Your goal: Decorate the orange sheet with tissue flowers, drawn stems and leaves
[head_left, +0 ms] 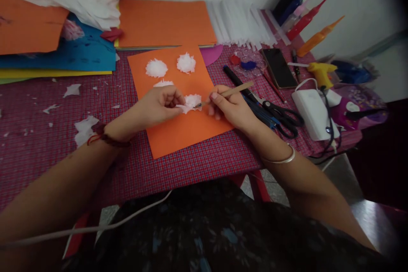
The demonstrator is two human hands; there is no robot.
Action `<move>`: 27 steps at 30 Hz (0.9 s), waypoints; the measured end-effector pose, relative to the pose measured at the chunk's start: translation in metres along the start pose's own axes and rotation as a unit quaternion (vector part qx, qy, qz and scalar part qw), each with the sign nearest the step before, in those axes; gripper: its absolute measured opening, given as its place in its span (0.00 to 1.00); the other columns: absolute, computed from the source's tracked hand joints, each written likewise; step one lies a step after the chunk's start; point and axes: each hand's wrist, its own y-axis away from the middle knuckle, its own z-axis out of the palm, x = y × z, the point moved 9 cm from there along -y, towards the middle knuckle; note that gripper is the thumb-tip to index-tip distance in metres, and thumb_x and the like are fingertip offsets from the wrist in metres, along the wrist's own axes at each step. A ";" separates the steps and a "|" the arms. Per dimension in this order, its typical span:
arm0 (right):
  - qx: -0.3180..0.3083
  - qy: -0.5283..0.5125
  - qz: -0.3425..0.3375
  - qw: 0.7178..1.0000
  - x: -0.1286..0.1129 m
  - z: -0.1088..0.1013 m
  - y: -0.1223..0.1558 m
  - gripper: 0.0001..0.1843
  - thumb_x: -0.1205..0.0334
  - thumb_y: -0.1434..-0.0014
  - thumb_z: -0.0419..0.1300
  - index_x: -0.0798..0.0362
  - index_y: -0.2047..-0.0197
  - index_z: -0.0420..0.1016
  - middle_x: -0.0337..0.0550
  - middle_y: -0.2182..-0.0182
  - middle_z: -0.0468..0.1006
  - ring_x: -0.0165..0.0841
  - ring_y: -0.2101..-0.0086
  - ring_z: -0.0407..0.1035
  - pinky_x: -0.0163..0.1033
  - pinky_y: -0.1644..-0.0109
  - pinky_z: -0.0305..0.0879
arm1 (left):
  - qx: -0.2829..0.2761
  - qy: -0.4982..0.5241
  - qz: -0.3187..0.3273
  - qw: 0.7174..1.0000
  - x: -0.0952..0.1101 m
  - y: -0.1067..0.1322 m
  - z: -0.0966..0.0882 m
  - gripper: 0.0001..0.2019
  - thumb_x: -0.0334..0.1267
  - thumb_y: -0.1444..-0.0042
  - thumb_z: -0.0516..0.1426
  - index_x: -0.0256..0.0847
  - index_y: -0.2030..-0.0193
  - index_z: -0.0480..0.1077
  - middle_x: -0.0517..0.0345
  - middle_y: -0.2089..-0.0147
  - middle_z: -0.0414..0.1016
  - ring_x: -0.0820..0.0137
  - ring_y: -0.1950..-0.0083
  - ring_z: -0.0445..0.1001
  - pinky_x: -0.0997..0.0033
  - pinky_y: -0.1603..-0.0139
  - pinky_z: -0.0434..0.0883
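Observation:
An orange sheet of paper [172,136] lies on the tablecloth with several fluffy white paper tufts [156,68] on it. My right hand [231,106] pinches a thin wooden stick, seemingly a paintbrush [237,89], whose dark tip touches the lowest right tuft [193,101]. At that tuft's left edge, my left hand [161,104] has thumb and fingers closed on a bit of white tissue paper. Another tuft [163,83] is partly covered by my left hand.
Scissors [282,114], a black marker [234,77], a phone [279,68], a yellow glue gun [320,74] and a white power box with cables [314,114] crowd the right. Tissue scraps [85,129] lie left. Coloured sheets [95,51] and white strips [240,23] lie behind.

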 end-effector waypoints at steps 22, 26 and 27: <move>0.066 -0.099 0.039 0.992 0.010 -0.008 -0.006 0.20 0.45 0.33 0.57 0.52 0.69 0.66 0.32 0.82 0.71 0.22 0.85 0.59 0.30 0.83 0.53 | 0.080 -0.253 0.099 0.959 0.013 0.013 0.036 0.09 0.34 0.42 0.58 0.40 0.73 0.68 0.59 0.71 0.71 0.71 0.69 0.67 0.69 0.65 0.64; 0.102 -0.099 0.013 0.990 0.001 -0.016 -0.003 0.19 0.48 0.32 0.55 0.51 0.70 0.66 0.30 0.84 0.66 0.22 0.85 0.56 0.30 0.83 0.52 | 0.125 -0.237 0.046 0.962 0.005 0.007 0.024 0.09 0.34 0.44 0.59 0.41 0.74 0.66 0.60 0.72 0.70 0.72 0.71 0.66 0.69 0.68 0.61; 0.100 -0.099 0.006 0.990 -0.001 -0.017 -0.003 0.19 0.48 0.31 0.55 0.51 0.70 0.66 0.30 0.84 0.65 0.22 0.85 0.56 0.30 0.83 0.52 | 0.129 -0.232 0.036 0.963 0.003 0.005 0.022 0.08 0.34 0.44 0.59 0.41 0.74 0.66 0.60 0.73 0.70 0.71 0.71 0.66 0.69 0.69 0.61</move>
